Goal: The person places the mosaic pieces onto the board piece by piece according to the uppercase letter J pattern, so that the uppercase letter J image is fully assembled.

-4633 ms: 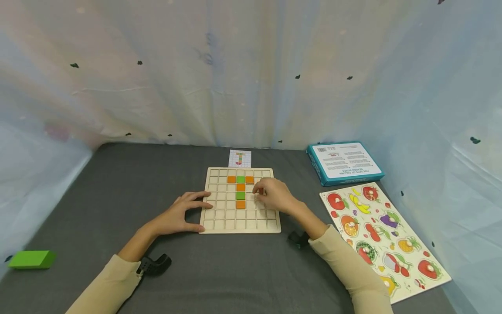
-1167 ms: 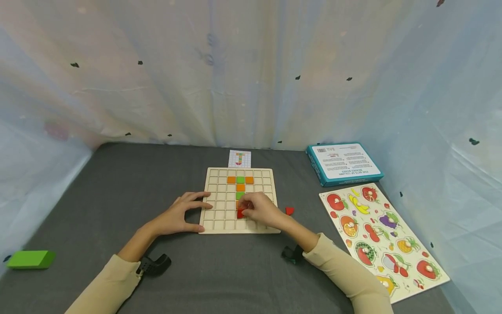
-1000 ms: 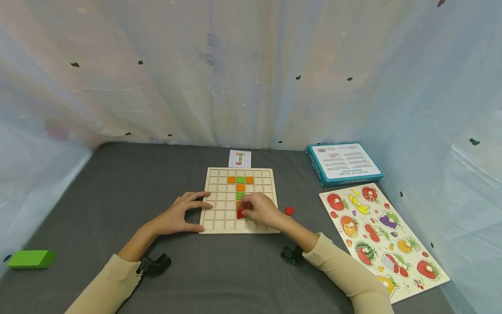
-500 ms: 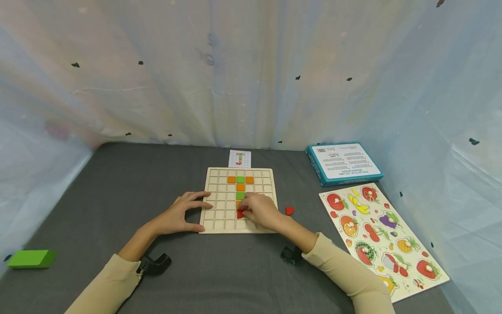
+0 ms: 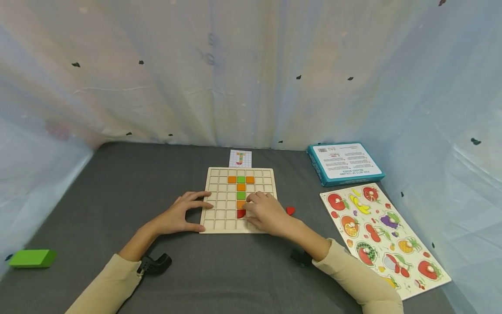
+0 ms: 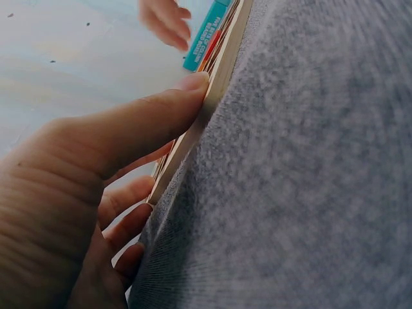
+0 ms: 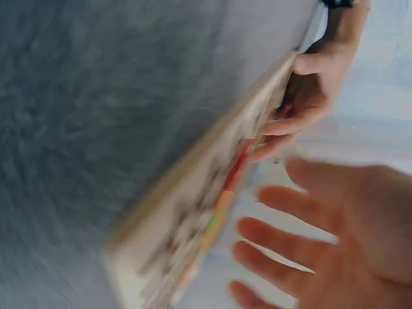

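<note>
A pale wooden grid board [image 5: 219, 216] lies on the dark cloth. Orange and green square tiles [image 5: 241, 187] sit in its cells in a T-like pattern. Below the lowest orange tile is a red rounded tile [image 5: 241, 213]. My left hand [image 5: 177, 216] rests at the board's left edge, fingers spread on top and thumb by the near corner; the left wrist view shows the thumb [image 6: 154, 119] against the edge. My right hand [image 5: 270, 214] hovers over the board's right part, just right of the red tile, fingers loose and holding nothing in the right wrist view.
Right of the board lies another red tile [image 5: 290, 210]. A small pattern card [image 5: 240, 158] touches the board's far side. A teal box [image 5: 345, 162] and a fruit puzzle board [image 5: 386, 237] occupy the right. At far left stands a green block [image 5: 33, 258].
A red tile has come into the cell under the lowest orange one, and another has appeared right of the board. My right hand has let go and drawn rightward. My left hand stays put.
</note>
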Demonstrator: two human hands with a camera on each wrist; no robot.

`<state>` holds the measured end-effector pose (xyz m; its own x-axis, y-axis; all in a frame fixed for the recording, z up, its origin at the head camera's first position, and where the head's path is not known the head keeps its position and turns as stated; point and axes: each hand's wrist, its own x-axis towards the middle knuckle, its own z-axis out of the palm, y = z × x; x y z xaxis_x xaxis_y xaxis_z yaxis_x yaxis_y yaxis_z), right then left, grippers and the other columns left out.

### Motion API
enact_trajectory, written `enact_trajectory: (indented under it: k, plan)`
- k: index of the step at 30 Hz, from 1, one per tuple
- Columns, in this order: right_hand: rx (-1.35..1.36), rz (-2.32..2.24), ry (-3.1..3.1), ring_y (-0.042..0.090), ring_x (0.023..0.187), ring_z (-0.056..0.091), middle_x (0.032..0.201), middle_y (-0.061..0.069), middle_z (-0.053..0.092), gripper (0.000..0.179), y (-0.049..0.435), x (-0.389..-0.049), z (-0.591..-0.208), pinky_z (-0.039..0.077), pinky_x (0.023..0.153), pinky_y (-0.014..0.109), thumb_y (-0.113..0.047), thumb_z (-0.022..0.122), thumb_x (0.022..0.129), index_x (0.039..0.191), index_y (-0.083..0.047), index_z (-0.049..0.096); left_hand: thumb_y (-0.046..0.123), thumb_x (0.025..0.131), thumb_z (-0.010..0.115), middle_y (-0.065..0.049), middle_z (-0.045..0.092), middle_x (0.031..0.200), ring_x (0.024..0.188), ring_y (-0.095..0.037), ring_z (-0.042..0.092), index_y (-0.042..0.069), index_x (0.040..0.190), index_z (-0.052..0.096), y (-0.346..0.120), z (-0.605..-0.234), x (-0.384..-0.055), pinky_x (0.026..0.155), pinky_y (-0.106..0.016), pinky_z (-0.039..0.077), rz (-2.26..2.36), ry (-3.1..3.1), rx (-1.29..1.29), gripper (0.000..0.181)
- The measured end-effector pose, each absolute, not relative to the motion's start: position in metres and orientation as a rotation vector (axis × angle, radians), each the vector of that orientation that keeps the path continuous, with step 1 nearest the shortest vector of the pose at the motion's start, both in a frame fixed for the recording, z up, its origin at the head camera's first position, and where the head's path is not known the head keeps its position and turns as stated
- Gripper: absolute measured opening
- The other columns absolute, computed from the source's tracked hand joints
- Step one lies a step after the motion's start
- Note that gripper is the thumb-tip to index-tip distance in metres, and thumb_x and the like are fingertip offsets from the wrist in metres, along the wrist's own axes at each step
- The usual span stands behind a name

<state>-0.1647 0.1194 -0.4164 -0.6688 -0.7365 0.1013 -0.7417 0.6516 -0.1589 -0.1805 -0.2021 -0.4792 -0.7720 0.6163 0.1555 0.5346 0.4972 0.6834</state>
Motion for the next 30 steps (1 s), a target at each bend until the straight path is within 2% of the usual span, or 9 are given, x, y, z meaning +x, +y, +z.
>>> enact_trajectory:
  k: [2,4,6,9,16,22,30]
  plan:
    - [1.311,0.178,-2.902,0.033,0.128,0.048,0.138,0.012,0.055,0.047,0.122,-0.155,-0.412,0.042,0.098,0.051,-0.038,0.069,0.095,0.133,-0.011,0.063,0.045,0.076,0.086,-0.006,0.038,0.156,0.139,-0.029,0.03,0.023,0.131,0.067,-0.202,-0.479,-0.18,0.102,-0.063,0.02,1.136,2.623,1.013,0.062]
    - [1.342,0.117,-2.986,0.038,0.143,0.031,0.154,0.012,0.041,0.063,0.124,-0.146,-0.41,0.031,0.107,0.059,-0.049,0.063,0.096,0.146,-0.013,0.052,0.044,0.076,0.086,-0.007,0.038,0.156,0.139,-0.03,0.03,0.023,0.131,0.066,-0.202,-0.479,-0.18,0.101,-0.063,0.02,1.13,2.631,1.017,0.062]
    - [1.367,0.107,-3.051,0.041,0.148,0.017,0.161,0.009,0.03,0.072,0.125,-0.139,-0.411,0.021,0.111,0.064,-0.056,0.057,0.096,0.153,-0.014,0.042,0.044,0.077,0.086,-0.008,0.038,0.156,0.139,-0.03,0.03,0.022,0.131,0.066,-0.202,-0.479,-0.18,0.101,-0.064,0.021,1.13,2.632,1.019,0.061]
    - [1.385,0.113,-3.096,0.041,0.15,0.008,0.165,0.004,0.022,0.077,0.125,-0.131,-0.416,0.013,0.112,0.066,-0.061,0.051,0.096,0.157,-0.016,0.035,0.043,0.077,0.085,-0.008,0.038,0.156,0.139,-0.031,0.03,0.022,0.132,0.066,-0.202,-0.479,-0.18,0.101,-0.064,0.021,1.128,2.631,1.022,0.061]
    - [1.356,0.079,-3.096,0.035,0.151,0.01,0.165,0.004,0.02,0.078,0.123,-0.126,-0.422,0.012,0.114,0.063,-0.062,0.046,0.098,0.158,-0.015,0.031,0.044,0.077,0.086,-0.007,0.038,0.156,0.139,-0.029,0.03,0.023,0.131,0.066,-0.202,-0.481,-0.181,0.101,-0.063,0.021,1.13,2.631,1.017,0.061]
    - [1.369,0.08,-3.085,0.031,0.151,0.015,0.165,0.005,0.022,0.077,0.122,-0.127,-0.422,0.014,0.115,0.061,-0.061,0.047,0.098,0.157,-0.013,0.032,0.044,0.077,0.085,-0.008,0.038,0.156,0.138,-0.029,0.031,0.023,0.131,0.066,-0.202,-0.481,-0.181,0.1,-0.062,0.022,1.127,2.631,1.022,0.061]
    - [1.367,0.126,-3.1,0.032,0.151,0.015,0.165,0.004,0.021,0.077,0.123,-0.129,-0.422,0.014,0.115,0.061,-0.059,0.05,0.098,0.157,-0.014,0.033,0.044,0.077,0.085,-0.007,0.038,0.156,0.139,-0.03,0.03,0.023,0.131,0.066,-0.202,-0.48,-0.181,0.101,-0.064,0.021,1.124,2.628,1.013,0.061]
